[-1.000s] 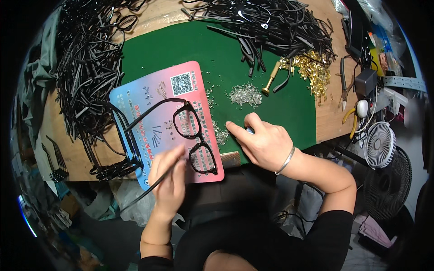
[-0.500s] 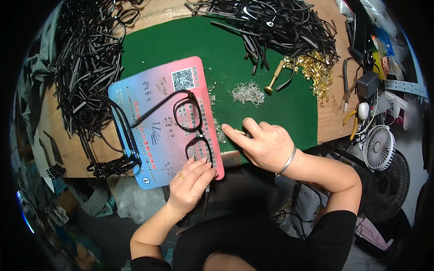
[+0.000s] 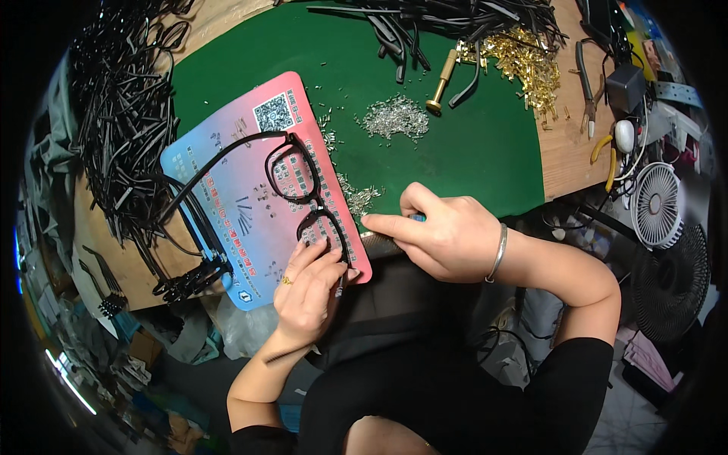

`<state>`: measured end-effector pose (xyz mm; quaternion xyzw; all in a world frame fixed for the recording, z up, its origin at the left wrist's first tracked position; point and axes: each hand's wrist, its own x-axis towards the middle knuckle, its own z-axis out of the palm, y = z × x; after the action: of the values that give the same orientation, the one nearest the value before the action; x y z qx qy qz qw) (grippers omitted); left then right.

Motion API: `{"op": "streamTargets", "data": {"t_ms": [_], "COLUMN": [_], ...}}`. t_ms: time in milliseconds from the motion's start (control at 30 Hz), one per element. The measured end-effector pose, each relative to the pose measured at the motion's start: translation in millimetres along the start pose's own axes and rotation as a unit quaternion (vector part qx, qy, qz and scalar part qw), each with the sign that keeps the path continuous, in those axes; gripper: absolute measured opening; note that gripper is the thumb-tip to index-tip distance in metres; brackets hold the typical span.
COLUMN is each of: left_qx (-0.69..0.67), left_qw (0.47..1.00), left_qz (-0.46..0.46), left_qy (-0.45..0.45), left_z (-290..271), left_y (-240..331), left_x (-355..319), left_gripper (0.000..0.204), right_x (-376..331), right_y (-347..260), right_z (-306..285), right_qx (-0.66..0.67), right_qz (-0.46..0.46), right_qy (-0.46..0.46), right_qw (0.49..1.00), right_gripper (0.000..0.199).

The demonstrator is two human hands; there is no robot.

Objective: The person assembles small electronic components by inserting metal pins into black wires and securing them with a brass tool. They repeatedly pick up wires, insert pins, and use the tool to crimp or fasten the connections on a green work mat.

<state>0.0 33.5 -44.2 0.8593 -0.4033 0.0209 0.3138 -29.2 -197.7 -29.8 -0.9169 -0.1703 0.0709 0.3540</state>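
One black eyeglass frame (image 3: pixel 315 202), with two rims, lay on one pink-and-blue printed mat (image 3: pixel 254 174), its lower end at the mat's near edge. One temple was seen stretched leftward. The left hand (image 3: pixel 307 292) had its grip on the frame's lower rim. The right hand (image 3: pixel 455 235) was beside the mat, its grip curled around one blue item (image 3: pixel 418 218), mostly hidden. Two piles of small silver parts (image 3: pixel 394 119) were noted on one green mat (image 3: pixel 470 167), with one gold-coloured tool (image 3: pixel 442 82) and one gold-coloured pile (image 3: pixel 527 68). Two heaps of black temples (image 3: pixel 125 129) occupied the wooden surface (image 3: pixel 569 159). Two fans (image 3: pixel 656 201) stood at right.
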Motion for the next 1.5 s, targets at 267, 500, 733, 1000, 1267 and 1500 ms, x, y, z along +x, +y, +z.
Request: {"op": "streamTargets", "data": {"t_ms": [267,500,733,1000,1267,1500], "left_qx": [-0.057,-0.068,-0.069,-0.069,-0.070,-0.107], "left_qw": [0.998,0.997,0.997,0.996,0.996,0.990], "left_qz": [-0.011,-0.025,-0.011,0.030,0.035,-0.004], "left_qy": [0.006,0.021,0.038,0.046,0.052,0.090], "left_z": [1.4,3.8,7.3,10.8,14.4,5.2], "left_y": [-9.1,-8.3,-7.8,-17.3,-18.1,-9.1], "left_x": [-2.5,-3.3,-3.6,-7.7,-9.6,3.3], "left_gripper": [0.021,0.015,0.016,0.020,0.021,0.023], "right_x": [-2.2,4.7,5.8,18.5,16.3,5.6], "right_y": [-10.2,-13.5,-11.8,-6.2,-6.3,-6.0], "right_z": [10.3,9.8,8.6,8.7,9.5,-13.8], "right_qx": [0.048,0.033,0.031,0.040,0.022,0.032], "right_qz": [-0.052,-0.050,-0.074,-0.086,-0.088,-0.057], "right_qy": [-0.039,-0.077,-0.069,-0.113,-0.124,-0.064], "right_qw": [0.997,0.995,0.994,0.989,0.988,0.996], "right_gripper": [0.034,0.035,0.033,0.029,0.034,0.043]}}
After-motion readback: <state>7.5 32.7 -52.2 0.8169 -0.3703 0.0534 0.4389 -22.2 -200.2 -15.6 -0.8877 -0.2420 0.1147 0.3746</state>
